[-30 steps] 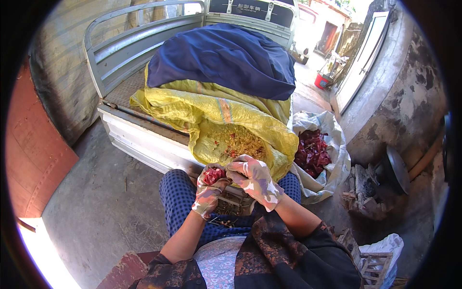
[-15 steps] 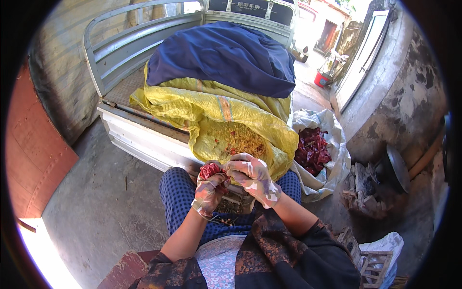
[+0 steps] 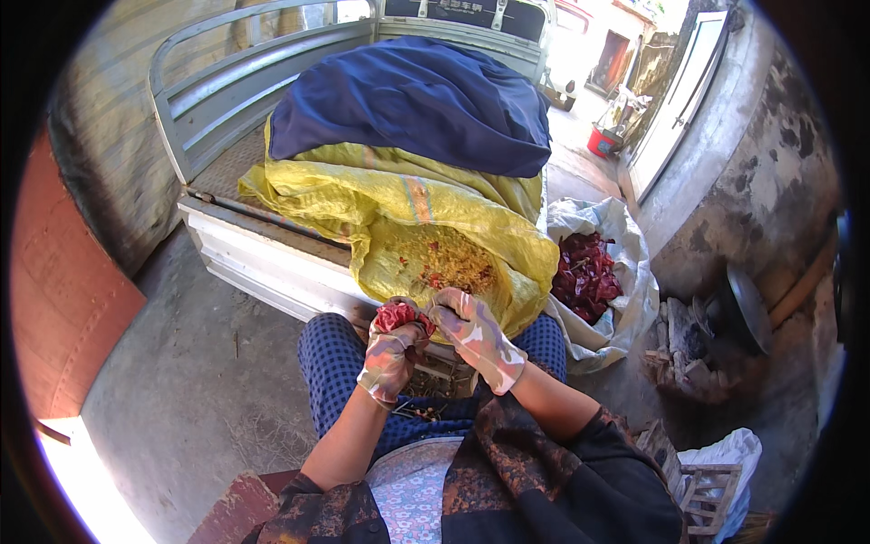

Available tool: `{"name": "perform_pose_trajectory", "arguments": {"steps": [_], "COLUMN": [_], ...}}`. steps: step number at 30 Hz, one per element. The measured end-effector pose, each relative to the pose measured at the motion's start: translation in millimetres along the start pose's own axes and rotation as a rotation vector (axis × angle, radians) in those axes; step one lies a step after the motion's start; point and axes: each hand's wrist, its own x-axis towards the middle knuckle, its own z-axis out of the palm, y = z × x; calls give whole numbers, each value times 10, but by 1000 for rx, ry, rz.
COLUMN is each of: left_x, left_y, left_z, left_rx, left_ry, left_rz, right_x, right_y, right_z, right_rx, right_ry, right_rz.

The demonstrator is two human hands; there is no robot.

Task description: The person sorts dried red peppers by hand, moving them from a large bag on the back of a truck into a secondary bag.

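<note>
My left hand point(image 3: 387, 364), in a camouflage-patterned glove, is closed around a crumpled dried red chili pepper point(image 3: 396, 316) above my lap. The gloved right hand point(image 3: 478, 337) meets it from the right, thumb and fingers pinched at the pepper's edge; its fingertips partly hide what they grip. Just beyond both hands, yellowish seeds and red bits point(image 3: 458, 263) lie on a yellow woven sack point(image 3: 362, 204). To the right stands an open white woven sack point(image 3: 634, 304) holding dark red dried peppers point(image 3: 584, 276).
The yellow sack lies over the edge of a truck bed point(image 3: 263, 267), under a dark blue cloth point(image 3: 408, 109). At right are a black pan point(image 3: 743, 313) and firewood point(image 3: 680, 344) by a stained wall. A wooden crate point(image 3: 707, 499) stands behind my right elbow.
Both hands stay close together at the pepper, with the right fingers shifting slightly. The whole view has moved a little.
</note>
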Motion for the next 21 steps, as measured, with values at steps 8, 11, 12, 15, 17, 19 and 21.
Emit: {"name": "perform_pose_trajectory", "arguments": {"steps": [8, 11, 12, 15, 17, 19, 21], "left_x": [19, 73, 83, 85, 85, 77, 72], "left_y": [56, 18, 6, -4, 0, 12, 25], "left_z": [75, 24, 14, 27, 34, 27, -19], "left_rx": [77, 81, 74, -12, -61, -83, -122], "left_ry": [33, -11, -22, -108, -113, -46, 20], "left_rz": [23, 37, 35, 33, 27, 25, 23], "right_x": [-32, -15, -8, 7, 15, -16, -57], "right_y": [-199, -129, -99, -140, -291, -422, -681], "right_z": [59, -67, -110, -189, -292, -491, -728], "right_rx": [228, 390, 430, 499, 399, -37, -653], "right_ry": [116, 35, 2, 24, 141, 330, 591], "right_rz": [316, 337, 326, 290, 185, -15, -163]}}
